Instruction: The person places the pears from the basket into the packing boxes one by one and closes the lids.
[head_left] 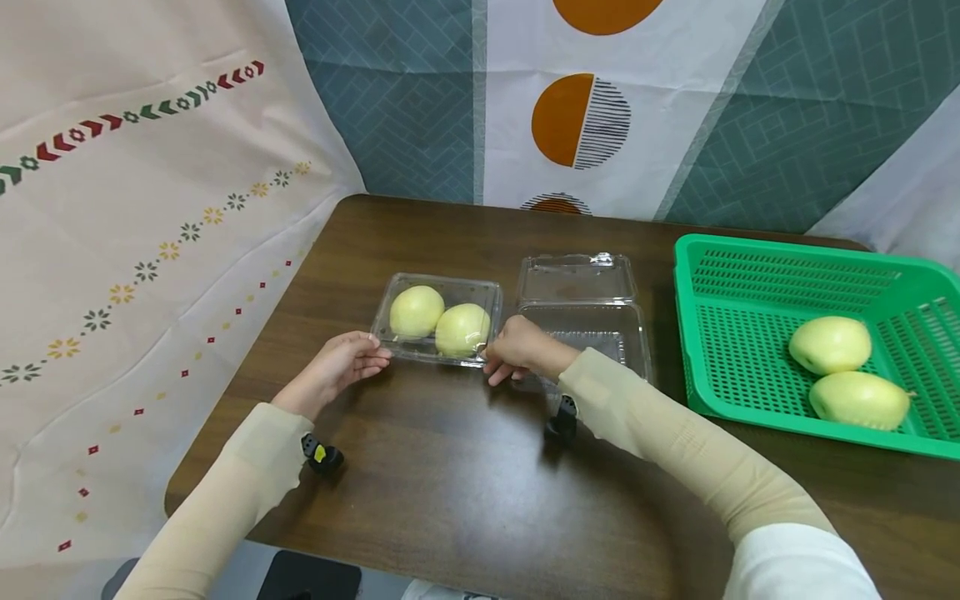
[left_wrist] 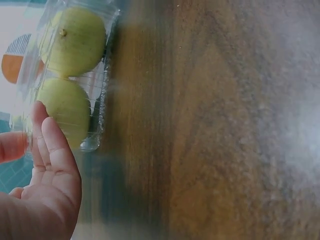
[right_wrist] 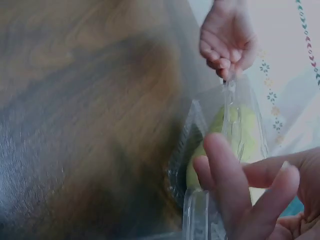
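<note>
A clear plastic clamshell box (head_left: pixel 491 293) with its lid down sits at the table's middle, holding two pale yellow-green, melon-like fruits (head_left: pixel 417 312). My left hand (head_left: pixel 339 367) pinches its front left corner; in the left wrist view the thumb (left_wrist: pixel 11 146) lies on the lid side, the other fingers fairly straight along the wall. At the front right corner, my right hand (head_left: pixel 525 348) grips the rim between thumb and fingers. From the right wrist view, both hands (right_wrist: pixel 230 37) are at opposite ends of the box's front edge, the fruit showing through the plastic.
Just right of the closed box stands a second clear clamshell (head_left: pixel 577 279), lid raised, partly behind my right forearm. A green perforated basket (head_left: pixel 693 367) at the right holds two more such fruits (head_left: pixel 830 344). Patterned cloths (head_left: pixel 420 100) hang behind and left of the brown table (head_left: pixel 450 467).
</note>
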